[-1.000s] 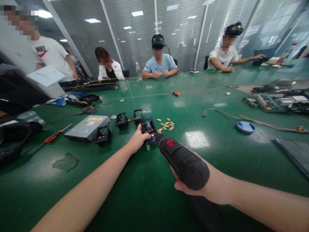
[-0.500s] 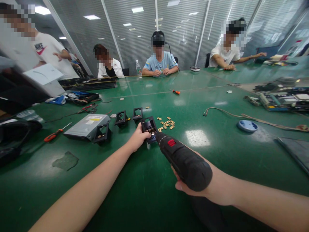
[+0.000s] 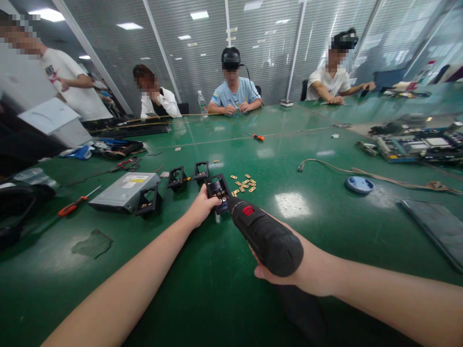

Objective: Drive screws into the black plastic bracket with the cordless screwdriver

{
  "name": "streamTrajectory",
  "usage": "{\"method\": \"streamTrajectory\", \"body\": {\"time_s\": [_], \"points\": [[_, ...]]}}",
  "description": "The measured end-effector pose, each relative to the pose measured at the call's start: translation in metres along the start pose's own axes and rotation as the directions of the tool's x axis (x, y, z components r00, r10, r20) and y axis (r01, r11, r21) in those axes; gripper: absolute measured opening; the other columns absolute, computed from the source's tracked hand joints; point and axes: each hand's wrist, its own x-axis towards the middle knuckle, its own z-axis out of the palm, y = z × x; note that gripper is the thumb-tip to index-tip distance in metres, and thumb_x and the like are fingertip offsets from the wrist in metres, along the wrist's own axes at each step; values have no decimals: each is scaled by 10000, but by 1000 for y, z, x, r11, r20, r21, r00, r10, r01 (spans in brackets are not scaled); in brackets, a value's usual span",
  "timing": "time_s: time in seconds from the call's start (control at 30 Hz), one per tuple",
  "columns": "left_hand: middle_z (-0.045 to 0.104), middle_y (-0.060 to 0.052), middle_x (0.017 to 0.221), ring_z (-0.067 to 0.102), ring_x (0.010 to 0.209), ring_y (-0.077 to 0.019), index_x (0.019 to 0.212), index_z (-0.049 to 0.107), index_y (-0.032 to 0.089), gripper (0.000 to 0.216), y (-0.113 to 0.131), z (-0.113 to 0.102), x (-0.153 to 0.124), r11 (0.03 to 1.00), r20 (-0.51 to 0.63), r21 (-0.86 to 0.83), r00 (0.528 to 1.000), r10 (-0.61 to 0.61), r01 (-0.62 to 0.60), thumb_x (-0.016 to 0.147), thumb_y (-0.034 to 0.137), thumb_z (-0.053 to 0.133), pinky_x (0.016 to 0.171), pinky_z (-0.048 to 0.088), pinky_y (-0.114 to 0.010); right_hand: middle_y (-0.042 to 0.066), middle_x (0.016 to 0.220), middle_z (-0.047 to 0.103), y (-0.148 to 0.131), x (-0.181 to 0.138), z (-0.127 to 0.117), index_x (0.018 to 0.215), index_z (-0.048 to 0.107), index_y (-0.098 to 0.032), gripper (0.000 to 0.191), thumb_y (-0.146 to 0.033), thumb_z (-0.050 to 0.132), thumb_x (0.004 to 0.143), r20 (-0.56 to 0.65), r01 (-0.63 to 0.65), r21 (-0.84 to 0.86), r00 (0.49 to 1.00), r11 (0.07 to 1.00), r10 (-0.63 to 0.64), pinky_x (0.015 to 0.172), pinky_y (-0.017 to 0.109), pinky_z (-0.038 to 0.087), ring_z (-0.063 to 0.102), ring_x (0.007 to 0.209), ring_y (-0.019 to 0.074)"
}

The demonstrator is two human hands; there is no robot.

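My right hand (image 3: 289,270) is wrapped round a black electric screwdriver (image 3: 265,236) with a red switch; its tip points into a small black plastic bracket (image 3: 218,190). My left hand (image 3: 200,208) is closed on the near side of that bracket and holds it on the green table (image 3: 202,289). Several small brass plates (image 3: 243,183) lie just right of the bracket. Three more black brackets (image 3: 177,177) stand to the left, one of them against a grey metal drive box (image 3: 123,192).
A red-handled screwdriver (image 3: 72,206) lies far left. A blue round lid (image 3: 359,184), a tan cable (image 3: 379,177), a dark tablet (image 3: 437,229) and circuit boards (image 3: 415,147) are on the right. Several people sit or stand along the far and left sides.
The view has shifted slightly, so everything sits a little further left and up. Both hands keep the same hold on the bracket and the screwdriver.
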Motion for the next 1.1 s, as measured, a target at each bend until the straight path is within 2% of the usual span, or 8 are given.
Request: {"method": "streamTrajectory", "body": {"time_s": [0.17, 0.33, 0.6, 0.83, 1.0, 1.1], "points": [[633, -10, 1025, 621, 968, -217, 1124, 509, 221, 558, -1, 0, 0, 1000, -7, -2, 1000, -5, 5, 591, 191, 671, 926, 501, -419, -3, 991, 623, 1, 0, -1, 1526, 230, -245, 998, -80, 793, 718, 9, 23, -28, 1000, 999, -23, 807, 332, 524, 579, 748, 147], [634, -14, 1046, 628, 987, -220, 1122, 502, 221, 554, -2, 0, 0, 1000, -6, -8, 1000, -21, 21, 602, 180, 689, 957, 490, -431, 3, 999, 626, 1, 1, -1, 1500, 273, -261, 954, -96, 795, 718, -5, 15, -31, 1000, 999, -15, 764, 325, 524, 587, 744, 155], [641, -22, 1070, 630, 1003, -226, 1148, 506, 216, 572, -2, -1, 0, 1000, 5, 16, 1000, -11, 11, 620, 202, 727, 981, 478, -447, -11, 927, 603, 1, 0, 0, 1294, 460, -234, 698, -94, 798, 699, 2, -33, -10, 999, 999, 33, 733, 308, 529, 580, 722, 147], [641, -25, 1075, 627, 1004, -222, 1160, 514, 215, 582, 2, 2, -2, 1000, -6, 25, 1000, 1, -1, 622, 210, 736, 987, 474, -428, -22, 878, 586, 3, -2, -2, 1188, 510, -231, 574, -130, 813, 711, -5, -37, -41, 999, 998, 37, 754, 320, 525, 569, 732, 155], [633, -26, 1092, 612, 1025, -223, 1166, 517, 204, 563, 7, 3, -4, 991, -14, 132, 1000, 14, -12, 646, 236, 732, 1003, 463, -429, -16, 906, 603, 1, -1, -1, 1231, 501, -229, 627, -118, 817, 700, 2, -39, -42, 999, 998, 39, 757, 317, 529, 578, 731, 152], [632, -27, 1094, 615, 1022, -217, 1171, 510, 210, 554, 5, 2, -3, 993, 0, 118, 1000, 5, -5, 661, 236, 725, 979, 477, -416, -11, 927, 616, 0, 0, -1, 1291, 471, -227, 694, -103, 812, 700, -12, -24, -35, 1000, 999, 23, 748, 309, 531, 586, 735, 150]]}}
